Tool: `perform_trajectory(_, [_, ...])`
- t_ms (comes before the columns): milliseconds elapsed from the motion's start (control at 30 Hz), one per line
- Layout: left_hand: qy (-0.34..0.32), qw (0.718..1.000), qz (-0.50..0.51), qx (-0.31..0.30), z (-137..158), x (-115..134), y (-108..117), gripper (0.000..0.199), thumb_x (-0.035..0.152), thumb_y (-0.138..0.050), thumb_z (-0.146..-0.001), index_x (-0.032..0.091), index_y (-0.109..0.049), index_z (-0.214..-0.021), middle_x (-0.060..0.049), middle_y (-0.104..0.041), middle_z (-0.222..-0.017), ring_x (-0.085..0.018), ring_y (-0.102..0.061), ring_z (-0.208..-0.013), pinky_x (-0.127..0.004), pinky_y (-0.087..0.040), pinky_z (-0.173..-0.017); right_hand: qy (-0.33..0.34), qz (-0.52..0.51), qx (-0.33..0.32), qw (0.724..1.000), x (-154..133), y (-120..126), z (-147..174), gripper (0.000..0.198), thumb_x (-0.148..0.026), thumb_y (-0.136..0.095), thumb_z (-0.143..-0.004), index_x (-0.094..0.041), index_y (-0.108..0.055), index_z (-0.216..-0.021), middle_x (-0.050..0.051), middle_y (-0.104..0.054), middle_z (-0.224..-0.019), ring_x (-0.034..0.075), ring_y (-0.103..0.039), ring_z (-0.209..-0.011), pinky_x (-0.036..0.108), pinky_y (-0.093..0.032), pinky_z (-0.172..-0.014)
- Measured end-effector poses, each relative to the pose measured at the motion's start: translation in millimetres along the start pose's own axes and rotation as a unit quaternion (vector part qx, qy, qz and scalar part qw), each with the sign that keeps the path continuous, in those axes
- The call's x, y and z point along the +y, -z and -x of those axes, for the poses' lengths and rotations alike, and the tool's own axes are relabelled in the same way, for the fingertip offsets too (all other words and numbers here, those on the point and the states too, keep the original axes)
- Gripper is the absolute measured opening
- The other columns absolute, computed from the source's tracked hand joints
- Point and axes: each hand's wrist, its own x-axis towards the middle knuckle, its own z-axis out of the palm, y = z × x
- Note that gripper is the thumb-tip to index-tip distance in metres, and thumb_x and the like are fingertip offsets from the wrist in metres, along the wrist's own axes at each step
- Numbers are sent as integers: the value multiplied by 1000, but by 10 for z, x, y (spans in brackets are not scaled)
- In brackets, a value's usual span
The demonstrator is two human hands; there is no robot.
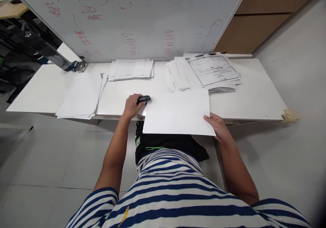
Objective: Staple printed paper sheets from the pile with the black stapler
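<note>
My left hand (pixel 132 106) is closed around a small black stapler (pixel 144 99). The stapler's front end is at the upper left corner of a blank white sheet of paper (pixel 178 110); whether the corner lies between its jaws I cannot tell. With thumb on top, my right hand (pixel 218 127) grips the sheet near its lower right corner. The paper reaches over the front edge of the white table (pixel 122 100), above my lap. Whether it is one sheet or several together does not show.
A fanned stack of white paper (pixel 80 93) lies left, over the table's front edge. Behind are a paper pile (pixel 132 68) and a messier heap of printed sheets (pixel 214 70). A clear bottle (pixel 48 48) lies at the back left. The whiteboard (pixel 147 20) stands behind the table.
</note>
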Motion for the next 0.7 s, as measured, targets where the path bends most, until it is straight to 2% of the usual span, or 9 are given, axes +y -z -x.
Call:
perform_trajectory(233, [-10,1000,0,-10,11,10,19,35,41,-61,-88,28,-66,-120,-7,-71,-118,-28,-60,-112,-47,-41,-107,-10,5,-38,999,41,-159,-19,44,-46,-88,-66,-21,-77,-101,4,-81,-91,23,-77,-77,34,-61,-69])
perform_trajectory(400, [-25,999,8,-19,31,14,21,36,41,-58,-91,28,-63,-124,-5,-69,-128,-27,-56,-126,-49,-25,-121,-17,10,-59,998,52,-238,-11,43,-46,-87,-69,-22,-77,-104,3,-81,-92,23,-77,-80,34,-61,-71])
perform_trajectory(500, [-31,999,3,-26,34,22,31,37,40,-57,-92,28,-60,-127,-5,-67,-132,-26,-53,-131,-50,-19,-124,-20,5,-59,998,74,-239,-3,44,-46,-87,-69,-22,-77,-105,4,-81,-93,22,-77,-80,33,-61,-72])
perform_trajectory(600, [-29,998,-18,-53,32,67,91,36,42,-58,-92,30,-60,-126,-5,-65,-133,-26,-51,-133,-54,-12,-126,-24,3,-56,998,98,-221,4,44,-45,-87,-69,-22,-77,-105,4,-81,-95,22,-77,-81,33,-61,-72])
perform_trajectory(700, [-8,995,-17,-94,-3,163,192,38,52,-57,-92,31,-62,-124,-5,-64,-134,-29,-50,-135,-61,-2,-125,-26,4,-57,998,108,-210,12,43,-45,-86,-70,-22,-77,-106,4,-81,-96,22,-77,-82,33,-60,-72])
